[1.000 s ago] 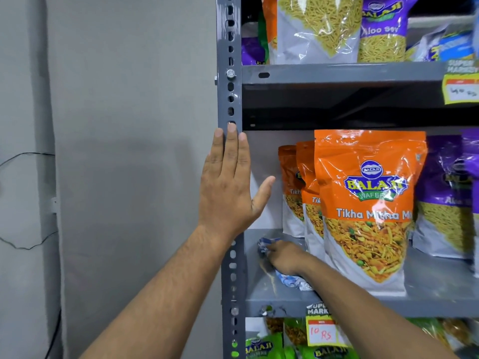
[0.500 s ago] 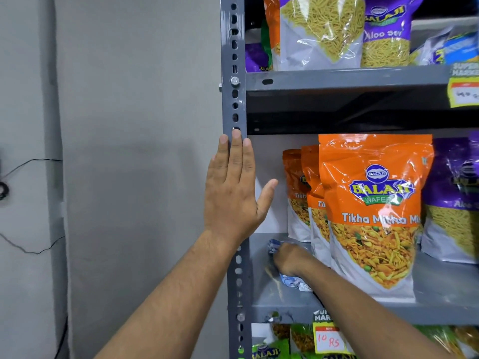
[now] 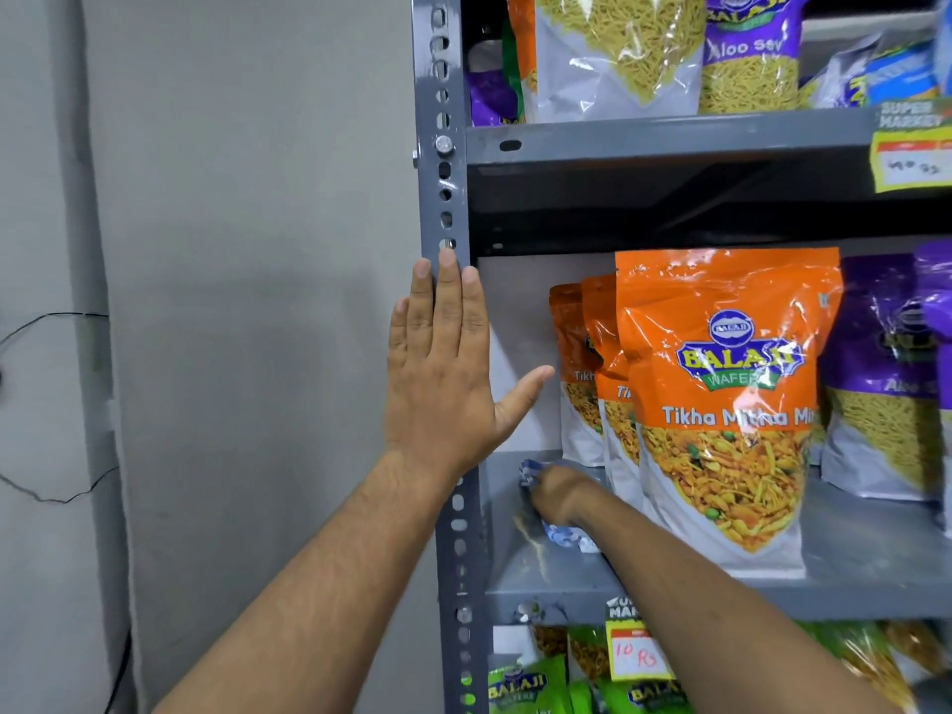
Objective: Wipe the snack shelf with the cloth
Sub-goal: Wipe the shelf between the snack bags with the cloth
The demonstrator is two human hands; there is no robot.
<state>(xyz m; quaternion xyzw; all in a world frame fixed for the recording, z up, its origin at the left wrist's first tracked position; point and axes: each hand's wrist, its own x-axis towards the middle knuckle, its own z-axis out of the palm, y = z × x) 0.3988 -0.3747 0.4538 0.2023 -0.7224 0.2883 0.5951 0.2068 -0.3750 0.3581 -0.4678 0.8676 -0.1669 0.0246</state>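
The grey metal snack shelf [image 3: 855,548] runs across the middle of the rack. My right hand [image 3: 559,494] reaches deep into its left end and is shut on a blue-and-white cloth [image 3: 564,536], pressing it onto the shelf surface beside the orange snack bags [image 3: 721,404]. Part of the cloth is hidden under the hand. My left hand [image 3: 443,373] lies flat with fingers together and thumb spread against the rack's perforated upright post [image 3: 443,121], holding nothing.
Purple snack bags [image 3: 886,383] stand to the right of the orange ones. The upper shelf [image 3: 669,136] carries more bags. Price tags [image 3: 636,654] hang on the shelf edges. Green bags [image 3: 520,687] fill the level below. A grey wall [image 3: 232,301] is at left.
My right hand with the cloth has shifted slightly on the shelf's left end. The left hand stays on the post. The view has moved a little.
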